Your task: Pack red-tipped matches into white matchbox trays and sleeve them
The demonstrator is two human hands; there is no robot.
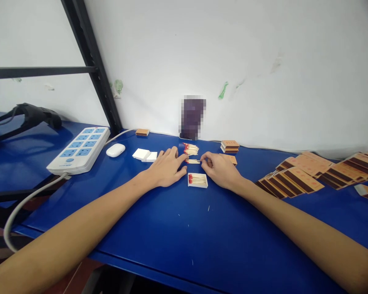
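Observation:
A small row of red-headed matches [192, 161] lies on the blue table between my two hands. My left hand [168, 168] rests palm down with its fingers apart, one fingertip near the red heads. At the other end of the row, my right hand [219, 168] is closed with its fingers curled; whatever is in them is hidden. Just behind lies a larger pile of matches [191, 149]. Nearer to me sits a white matchbox tray [198, 185], partly filled with matches, heads to the left. White empty-looking trays [144, 155] lie beyond my left fingers.
Matchboxes [230, 146] are stacked behind my right hand, and another matchbox [142, 132] lies by the wall. Flat matchbox sleeves [294, 179] spread at right. A power strip [79, 149] and white earphone case [115, 150] are at left. A blurred phone-like object [192, 118] leans on the wall.

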